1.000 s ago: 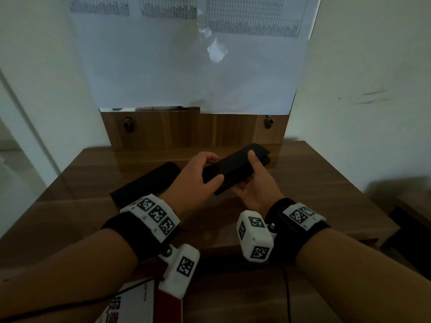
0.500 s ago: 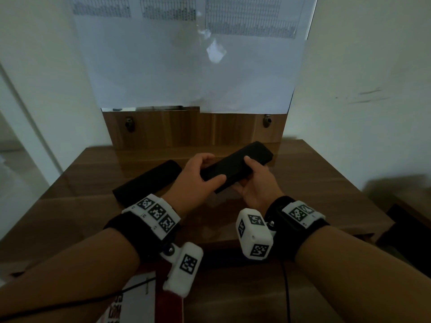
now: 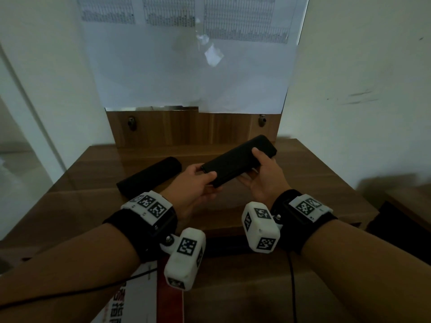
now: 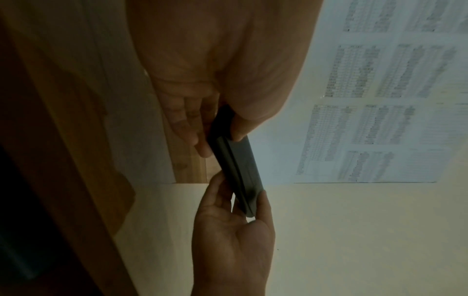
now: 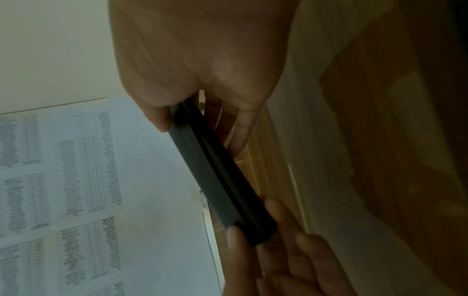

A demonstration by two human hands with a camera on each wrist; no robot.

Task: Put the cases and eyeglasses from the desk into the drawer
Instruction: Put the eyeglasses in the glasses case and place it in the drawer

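Note:
A long black eyeglass case (image 3: pixel 238 160) is held in the air above the brown desk (image 3: pixel 326 183), its lid closed. My left hand (image 3: pixel 198 183) pinches its near-left end between thumb and fingers. Around its far-right part my right hand (image 3: pixel 261 176) grips it, thumb on top. The left wrist view shows the case (image 4: pixel 238 168) edge-on between both hands, and the right wrist view shows the same case (image 5: pixel 215 176) with its seam line. A second black case (image 3: pixel 149 177) lies flat on the desk to the left, untouched. No eyeglasses show.
A wooden back panel (image 3: pixel 191 129) with two dark knobs stands behind the desk, under white printed sheets (image 3: pixel 186 54). A red-and-white box (image 3: pixel 130 304) lies below the desk's front edge, by a black cable. White walls close both sides.
Both hands have lifted the case slightly and shifted it rightward, and its open flap has closed. The case on the desk has not moved.

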